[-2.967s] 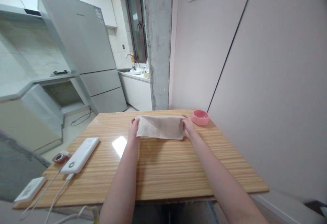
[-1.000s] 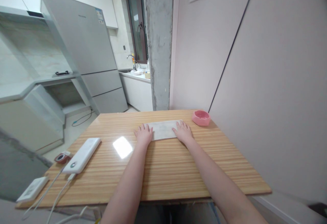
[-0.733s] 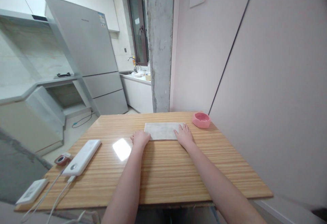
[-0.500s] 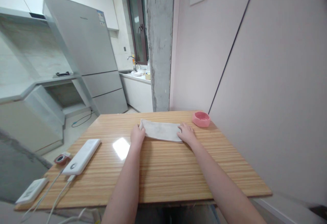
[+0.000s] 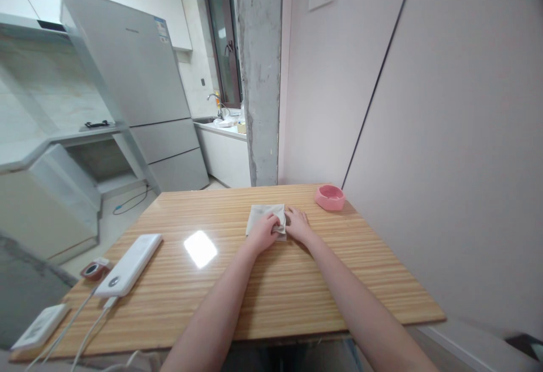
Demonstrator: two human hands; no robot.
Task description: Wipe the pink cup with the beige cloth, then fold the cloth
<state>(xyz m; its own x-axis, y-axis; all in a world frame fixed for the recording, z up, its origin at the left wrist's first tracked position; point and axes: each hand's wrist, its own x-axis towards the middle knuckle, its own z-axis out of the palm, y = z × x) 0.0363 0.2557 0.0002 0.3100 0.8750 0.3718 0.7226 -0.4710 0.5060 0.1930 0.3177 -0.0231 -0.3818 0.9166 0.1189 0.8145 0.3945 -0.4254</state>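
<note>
left hand [image 5: 263, 232] pinched folded beige cloth [image 5: 261, 216] | right hand [image 5: 297, 225] flat beside, fingers open | grey fridge [image 5: 127, 72] sticker probably printed, unreadable

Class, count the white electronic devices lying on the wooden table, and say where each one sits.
2. A long white power bank lies near the table's left edge with cables attached; a smaller white device sits at the near-left corner. None seems hidden.
</note>
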